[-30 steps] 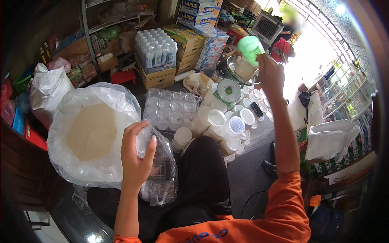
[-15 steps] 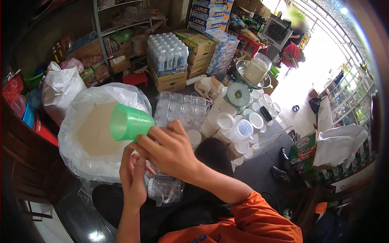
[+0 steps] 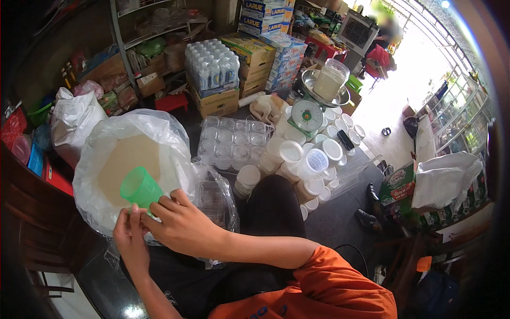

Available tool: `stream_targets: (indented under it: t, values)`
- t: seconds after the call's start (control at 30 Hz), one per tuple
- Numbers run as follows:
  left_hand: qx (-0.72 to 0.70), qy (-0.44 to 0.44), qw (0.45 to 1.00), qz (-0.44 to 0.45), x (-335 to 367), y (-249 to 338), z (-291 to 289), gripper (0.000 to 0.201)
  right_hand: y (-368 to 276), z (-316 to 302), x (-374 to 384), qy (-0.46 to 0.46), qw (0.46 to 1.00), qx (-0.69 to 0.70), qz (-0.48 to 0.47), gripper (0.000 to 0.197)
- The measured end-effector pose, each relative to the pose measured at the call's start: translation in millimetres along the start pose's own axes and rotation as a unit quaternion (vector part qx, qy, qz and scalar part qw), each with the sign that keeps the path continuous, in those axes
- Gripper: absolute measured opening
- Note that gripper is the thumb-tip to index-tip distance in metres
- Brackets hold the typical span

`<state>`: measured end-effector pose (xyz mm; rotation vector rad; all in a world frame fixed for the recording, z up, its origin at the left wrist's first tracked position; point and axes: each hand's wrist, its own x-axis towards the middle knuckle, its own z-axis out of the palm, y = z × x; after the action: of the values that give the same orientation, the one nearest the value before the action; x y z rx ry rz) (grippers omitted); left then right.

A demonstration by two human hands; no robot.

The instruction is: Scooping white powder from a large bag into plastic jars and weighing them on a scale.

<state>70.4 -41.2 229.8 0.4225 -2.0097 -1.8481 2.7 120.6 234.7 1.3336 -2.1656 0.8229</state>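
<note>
One translucent green plastic cup (image 3: 140,186) opens toward frame's upper left, clamped by right hand (image 3: 183,223); hold of left hand (image 3: 131,236) I cannot tell.

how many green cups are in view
1: the green cup, in the right hand, near the open plastic bag. More could be hidden.

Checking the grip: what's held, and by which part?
The right hand holds the green cup near its narrower end; whether left fingers touch it is unclear.
</note>
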Motion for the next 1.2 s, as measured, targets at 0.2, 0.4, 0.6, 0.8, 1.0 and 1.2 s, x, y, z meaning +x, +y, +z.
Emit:
stream_targets:
  t: [0.2, 0.4, 0.6, 0.8, 1.0, 1.2]
  values:
    - [0.207, 0.041, 0.977, -0.014, 20.8, 16.5, -26.7, 0.044, 10.0, -5.7, -7.5, -0.045, 0.995, 0.082, -0.016, 0.03]
    - [0.517, 0.048, 0.85, 0.091, 62.0, 6.5, -24.0, 0.041, 32.1, -25.3, -23.1, -0.031, 0.991, 0.13, 0.001, 0.028]
    - [0.69, -0.007, 0.697, 0.195, 134.1, -37.3, -17.2, 0.032, 46.1, -50.7, -36.0, -0.017, 0.963, 0.254, 0.093, 0.023]
    - [0.759, -0.003, 0.63, 0.165, 196.0, -88.2, -18.4, 0.029, 62.7, -71.4, -57.8, -0.014, 0.956, 0.248, 0.157, 0.015]
    - [0.838, -0.053, 0.532, 0.104, 229.5, -164.9, -46.4, 0.014, 73.1, -74.7, -76.7, -0.014, 0.949, 0.252, 0.192, 0.019]
    - [0.843, -0.144, 0.512, 0.079, 222.7, -163.2, -10.6, 0.013, 74.1, -78.7, -83.7, -0.017, 0.943, 0.251, 0.217, 0.017]
